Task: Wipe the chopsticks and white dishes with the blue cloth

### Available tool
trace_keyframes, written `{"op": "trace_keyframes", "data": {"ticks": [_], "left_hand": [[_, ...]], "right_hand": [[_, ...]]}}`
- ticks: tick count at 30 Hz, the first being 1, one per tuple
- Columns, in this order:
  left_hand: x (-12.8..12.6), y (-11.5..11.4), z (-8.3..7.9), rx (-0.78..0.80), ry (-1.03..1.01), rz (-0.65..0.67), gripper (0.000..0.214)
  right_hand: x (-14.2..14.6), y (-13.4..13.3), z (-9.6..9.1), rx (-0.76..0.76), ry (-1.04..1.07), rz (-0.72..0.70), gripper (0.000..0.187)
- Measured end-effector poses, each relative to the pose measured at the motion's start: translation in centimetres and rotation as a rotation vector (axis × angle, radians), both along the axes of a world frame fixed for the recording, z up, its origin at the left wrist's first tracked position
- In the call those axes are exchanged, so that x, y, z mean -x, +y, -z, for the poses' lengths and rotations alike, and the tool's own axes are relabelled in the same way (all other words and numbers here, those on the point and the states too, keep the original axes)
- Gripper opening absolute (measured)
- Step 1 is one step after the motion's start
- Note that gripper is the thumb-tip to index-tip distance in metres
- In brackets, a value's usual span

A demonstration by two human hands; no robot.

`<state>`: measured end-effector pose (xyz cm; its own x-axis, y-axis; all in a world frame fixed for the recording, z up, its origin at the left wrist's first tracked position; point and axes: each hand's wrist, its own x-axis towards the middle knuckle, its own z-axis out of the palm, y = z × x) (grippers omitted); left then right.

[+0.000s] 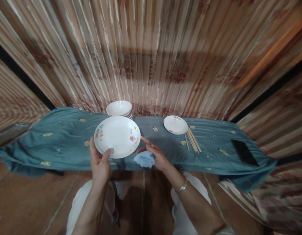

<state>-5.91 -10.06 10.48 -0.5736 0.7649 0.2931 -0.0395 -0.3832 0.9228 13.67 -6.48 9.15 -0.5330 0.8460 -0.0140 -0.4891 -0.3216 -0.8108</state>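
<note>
A large white oval plate (118, 137) with painted flowers is held up in front of me. My left hand (100, 163) grips its left front rim, thumb on top and fingers around the side. My right hand (156, 155) is closed on a crumpled light blue cloth (145, 159), its index finger stretched to the plate's right rim. Just behind the plate stands a stack of white bowls (119, 108), partly covered by it.
A green patterned cloth (67, 140) covers the narrow table. To the right lie a small flowered plate (175, 125), several wooden chopsticks (194, 141) and a black phone (244, 152) near the edge. A pleated curtain (151, 65) hangs right behind the table.
</note>
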Motion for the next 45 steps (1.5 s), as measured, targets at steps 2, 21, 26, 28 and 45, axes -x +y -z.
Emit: {"op": "trace_keyframes", "data": {"ticks": [2,21,26,28,45], "left_hand": [[-1.9,0.1,-0.2,0.004,-0.085,0.086,0.085],[-10.1,6.2,6.7,0.402,-0.359,0.447,0.081],[-9.6,6.0,7.5,0.433,-0.376,0.485,0.088],[-9.2,5.9,7.5,0.436,-0.384,0.502,0.086],[-8.3,6.9,7.1,0.518,-0.456,0.494,0.052]], "right_hand": [[-1.7,-0.1,-0.2,0.117,0.045,0.067,0.057],[-10.7,0.0,2.9,0.568,0.041,0.399,0.03],[-10.6,0.0,3.5,0.548,-0.073,0.349,0.032],[-11.0,0.0,3.5,0.515,-0.15,0.381,0.028],[-7.8,3.2,5.0,-0.439,-0.861,0.723,0.027]]}}
